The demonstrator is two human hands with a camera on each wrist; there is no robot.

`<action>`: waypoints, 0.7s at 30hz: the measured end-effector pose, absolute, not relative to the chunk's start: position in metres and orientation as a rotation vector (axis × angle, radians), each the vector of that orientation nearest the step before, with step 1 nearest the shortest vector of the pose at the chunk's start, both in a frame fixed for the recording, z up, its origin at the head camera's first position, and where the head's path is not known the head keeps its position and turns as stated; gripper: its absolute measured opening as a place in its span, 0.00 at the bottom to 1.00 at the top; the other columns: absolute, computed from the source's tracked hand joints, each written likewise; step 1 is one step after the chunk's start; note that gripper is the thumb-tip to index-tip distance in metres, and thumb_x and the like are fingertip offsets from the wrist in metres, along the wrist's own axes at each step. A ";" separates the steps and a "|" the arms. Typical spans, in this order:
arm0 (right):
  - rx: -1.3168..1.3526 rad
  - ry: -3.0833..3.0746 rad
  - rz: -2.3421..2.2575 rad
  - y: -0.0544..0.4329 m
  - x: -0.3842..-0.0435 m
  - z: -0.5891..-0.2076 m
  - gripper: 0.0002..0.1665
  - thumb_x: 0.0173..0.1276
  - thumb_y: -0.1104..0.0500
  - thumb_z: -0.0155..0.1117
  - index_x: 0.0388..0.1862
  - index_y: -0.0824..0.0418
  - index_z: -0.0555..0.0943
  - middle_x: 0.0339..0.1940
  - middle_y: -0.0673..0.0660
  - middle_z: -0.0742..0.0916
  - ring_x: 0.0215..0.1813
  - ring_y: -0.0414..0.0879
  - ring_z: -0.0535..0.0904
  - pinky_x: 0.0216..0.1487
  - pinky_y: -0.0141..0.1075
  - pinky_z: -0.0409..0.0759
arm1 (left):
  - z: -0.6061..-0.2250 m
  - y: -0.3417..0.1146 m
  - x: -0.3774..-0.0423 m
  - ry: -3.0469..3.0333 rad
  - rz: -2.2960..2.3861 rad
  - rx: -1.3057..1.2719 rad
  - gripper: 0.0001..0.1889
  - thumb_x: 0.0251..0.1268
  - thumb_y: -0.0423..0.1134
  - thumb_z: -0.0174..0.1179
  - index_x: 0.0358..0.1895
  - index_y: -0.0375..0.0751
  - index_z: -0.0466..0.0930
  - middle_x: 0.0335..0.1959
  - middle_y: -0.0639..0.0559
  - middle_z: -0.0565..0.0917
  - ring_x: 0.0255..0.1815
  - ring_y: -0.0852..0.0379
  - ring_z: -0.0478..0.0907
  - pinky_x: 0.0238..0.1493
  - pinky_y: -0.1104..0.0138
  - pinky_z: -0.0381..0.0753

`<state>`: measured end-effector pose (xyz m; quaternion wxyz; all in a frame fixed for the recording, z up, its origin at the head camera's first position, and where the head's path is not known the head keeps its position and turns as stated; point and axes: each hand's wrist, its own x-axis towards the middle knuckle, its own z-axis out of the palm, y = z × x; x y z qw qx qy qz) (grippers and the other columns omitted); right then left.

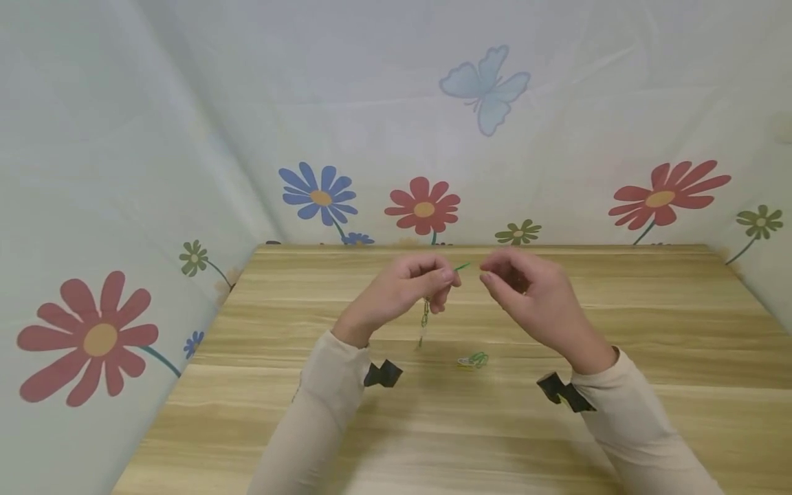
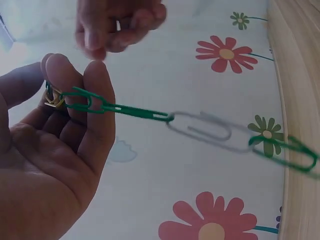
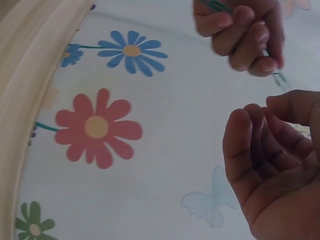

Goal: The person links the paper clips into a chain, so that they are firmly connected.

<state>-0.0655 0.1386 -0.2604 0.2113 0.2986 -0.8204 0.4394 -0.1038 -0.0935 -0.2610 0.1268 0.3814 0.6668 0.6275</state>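
Note:
In the head view my left hand (image 1: pixel 421 278) pinches a green paper clip (image 1: pixel 463 266) whose end sticks out toward the right. A chain of linked paper clips (image 1: pixel 424 317) hangs below that hand; the left wrist view shows green links, a whitish paper clip (image 2: pixel 212 132) and a yellow paper clip (image 2: pixel 55 97) by the fingers. Across a small gap, my right hand (image 1: pixel 538 292) has bent fingers, thumb and forefinger tips close together. Whether something small sits between them cannot be made out. On the table lies a small pile of loose paper clips (image 1: pixel 473 361), green, yellow and white.
Both hands are raised over a wood-grain table (image 1: pixel 278 412). Behind and at the left hangs a pale cloth backdrop (image 1: pixel 371 103) printed with flowers and a butterfly. A black device (image 1: pixel 383 374) is strapped at the left wrist, another black device (image 1: pixel 566 393) at the right.

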 end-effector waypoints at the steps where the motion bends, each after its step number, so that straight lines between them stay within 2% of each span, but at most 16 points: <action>1: 0.821 -2.344 1.199 0.140 -0.068 -0.263 0.07 0.68 0.70 0.68 0.43 0.63 0.84 0.28 0.47 0.82 0.24 0.41 0.73 0.26 0.31 0.74 | -0.261 -0.094 -0.104 1.940 1.848 1.106 0.09 0.78 0.36 0.53 0.44 0.33 0.80 0.23 0.41 0.73 0.25 0.46 0.74 0.33 0.60 0.81; 4: 0.857 -2.583 1.092 0.142 -0.076 -0.276 0.03 0.70 0.66 0.66 0.41 0.61 0.83 0.26 0.46 0.82 0.25 0.40 0.73 0.27 0.34 0.75 | -0.260 -0.096 -0.105 1.953 1.912 1.084 0.10 0.77 0.35 0.53 0.46 0.31 0.79 0.24 0.42 0.74 0.26 0.47 0.75 0.34 0.61 0.81; 8: 1.000 -2.927 0.941 0.143 -0.084 -0.302 0.04 0.71 0.65 0.64 0.44 0.61 0.82 0.26 0.45 0.81 0.26 0.39 0.74 0.29 0.36 0.77 | -0.260 -0.098 -0.105 1.972 1.986 1.037 0.10 0.77 0.35 0.53 0.47 0.30 0.79 0.25 0.43 0.75 0.26 0.49 0.75 0.35 0.61 0.81; 11: 1.071 -3.101 0.814 0.142 -0.089 -0.322 0.05 0.69 0.66 0.65 0.43 0.61 0.83 0.27 0.47 0.81 0.27 0.40 0.74 0.30 0.36 0.76 | -0.259 -0.099 -0.105 1.979 2.025 1.009 0.09 0.77 0.34 0.54 0.46 0.31 0.79 0.25 0.43 0.76 0.26 0.50 0.74 0.35 0.62 0.82; 14: 1.072 -3.175 0.723 0.142 -0.092 -0.341 0.05 0.65 0.67 0.67 0.38 0.59 0.83 0.28 0.47 0.80 0.28 0.41 0.72 0.32 0.37 0.74 | -0.258 -0.100 -0.105 1.982 2.044 1.006 0.08 0.76 0.34 0.55 0.45 0.32 0.79 0.25 0.43 0.76 0.26 0.50 0.75 0.35 0.62 0.82; 21: 1.057 -3.155 0.762 0.140 -0.094 -0.364 0.09 0.61 0.65 0.71 0.32 0.55 0.79 0.26 0.47 0.78 0.28 0.42 0.70 0.30 0.36 0.71 | -0.258 -0.101 -0.104 1.980 2.065 1.013 0.08 0.76 0.37 0.57 0.43 0.33 0.79 0.25 0.42 0.76 0.26 0.49 0.74 0.34 0.63 0.81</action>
